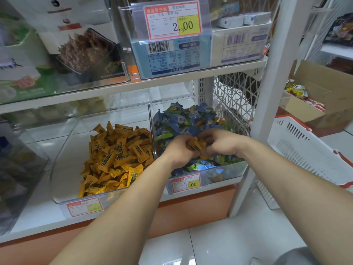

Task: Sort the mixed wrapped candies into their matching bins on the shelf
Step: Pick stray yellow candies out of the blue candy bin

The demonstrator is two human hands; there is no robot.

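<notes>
Two clear bins stand side by side on the lower shelf. The left bin (63, 142) holds a heap of orange wrapped candies (116, 157). The right bin (225, 173) holds blue and green wrapped candies (181, 117) with a few orange ones mixed in. Both my hands are over the right bin, close together. My left hand (178, 150) and my right hand (219, 142) both curl round a small bunch of orange candies (195, 144) held between them.
Price tags (186, 183) hang on the bin fronts. An upper shelf (172, 77) with boxed goods overhangs the bins. A white shelf post (267, 92) stands right of the blue bin, with a white shopping basket (305, 148) and a cardboard box (321, 96) beyond it.
</notes>
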